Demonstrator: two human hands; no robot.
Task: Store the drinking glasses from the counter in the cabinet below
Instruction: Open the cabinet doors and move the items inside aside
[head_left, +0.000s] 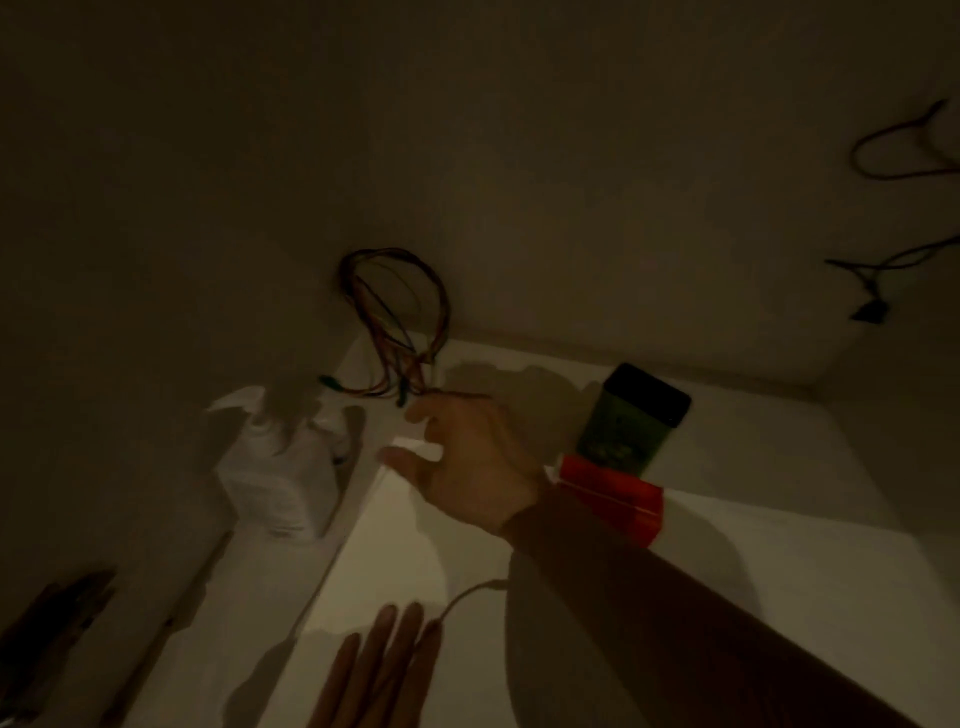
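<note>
Although the dim cabinet (519, 519) shows no drinking glass, the right hand (467, 457) reaches toward eleven o'clock with fingers spread and empty, nearer the wire bundle (395, 317) than the flat, open left hand (379, 670) at six o'clock.

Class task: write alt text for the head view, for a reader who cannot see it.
In a dim white cabinet, the right hand reaches in, fingers spread, possibly around a faint clear object. The left hand lies open below. Coloured wires hang behind; a green tin and red box sit right.
</note>
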